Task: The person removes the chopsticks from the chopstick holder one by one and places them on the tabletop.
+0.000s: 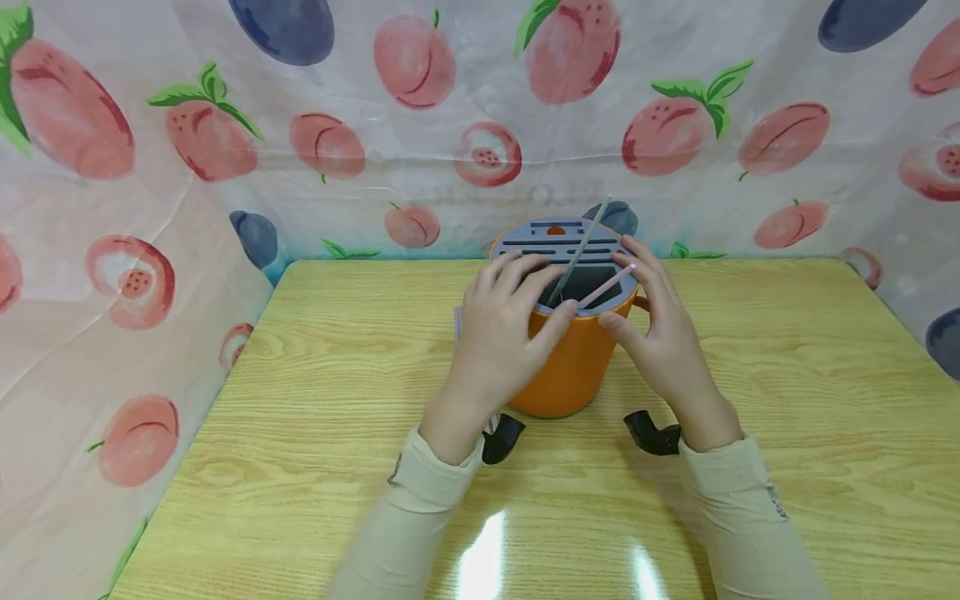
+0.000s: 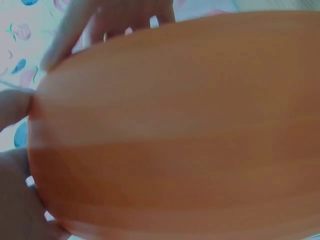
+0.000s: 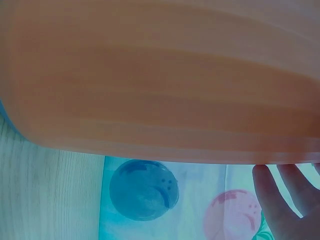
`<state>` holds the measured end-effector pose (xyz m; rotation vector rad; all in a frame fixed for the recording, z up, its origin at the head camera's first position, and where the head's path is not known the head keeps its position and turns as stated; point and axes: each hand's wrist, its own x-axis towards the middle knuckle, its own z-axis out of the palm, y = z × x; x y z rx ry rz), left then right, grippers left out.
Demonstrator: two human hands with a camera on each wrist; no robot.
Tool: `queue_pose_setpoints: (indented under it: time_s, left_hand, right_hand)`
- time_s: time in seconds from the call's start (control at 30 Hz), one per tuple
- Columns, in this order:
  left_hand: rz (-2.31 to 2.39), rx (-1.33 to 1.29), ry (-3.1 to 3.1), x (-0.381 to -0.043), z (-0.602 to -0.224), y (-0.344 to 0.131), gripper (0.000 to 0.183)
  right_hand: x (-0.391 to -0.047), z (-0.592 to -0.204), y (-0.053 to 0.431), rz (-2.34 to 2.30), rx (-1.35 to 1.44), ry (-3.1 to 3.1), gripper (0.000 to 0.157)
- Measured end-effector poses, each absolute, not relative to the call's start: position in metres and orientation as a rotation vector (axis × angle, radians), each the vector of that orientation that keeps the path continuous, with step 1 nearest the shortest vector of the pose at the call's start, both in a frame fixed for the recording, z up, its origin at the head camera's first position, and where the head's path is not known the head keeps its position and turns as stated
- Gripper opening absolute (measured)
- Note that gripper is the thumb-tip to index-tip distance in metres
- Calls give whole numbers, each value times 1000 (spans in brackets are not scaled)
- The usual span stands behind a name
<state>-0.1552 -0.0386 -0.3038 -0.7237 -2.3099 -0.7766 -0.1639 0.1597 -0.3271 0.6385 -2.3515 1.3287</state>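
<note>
In the head view an orange mug-shaped container (image 1: 564,371) stands upright, topped by a grey slotted lid (image 1: 600,247). A long pale-green stick (image 1: 587,242) and a shorter pinkish stick (image 1: 609,285) slant out of the lid's rectangular opening. My left hand (image 1: 504,312) grips the left rim, its thumb at the front edge and its index fingertip close to the green stick. On the other side my right hand (image 1: 663,321) holds the rim, thumb in front and fingers (image 3: 275,197) along the side. The orange wall (image 2: 175,125) fills much of both wrist views.
The container stands on a wood-grain table (image 1: 315,400), near a fruit-print cloth (image 1: 345,200) at the back. Behind my left hand a bit of a light purplish item (image 1: 458,323) shows. Black curved pieces (image 1: 502,439) sit at both wrists. A handle (image 1: 642,303) juts from the container's right.
</note>
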Motion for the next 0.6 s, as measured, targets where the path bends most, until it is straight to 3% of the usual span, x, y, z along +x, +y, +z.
queue_pose_setpoints:
  time_s: [0.17,0.6]
  left_hand:
    - [-592,-754,-2458,-146,-299,-34,45]
    - [-608,-804,-2436,-143,-299,-34,29]
  right_hand:
    - [-154,-313,151,1326,659,-2337,55]
    - [-151,-313,150,1336,634,-2347,54]
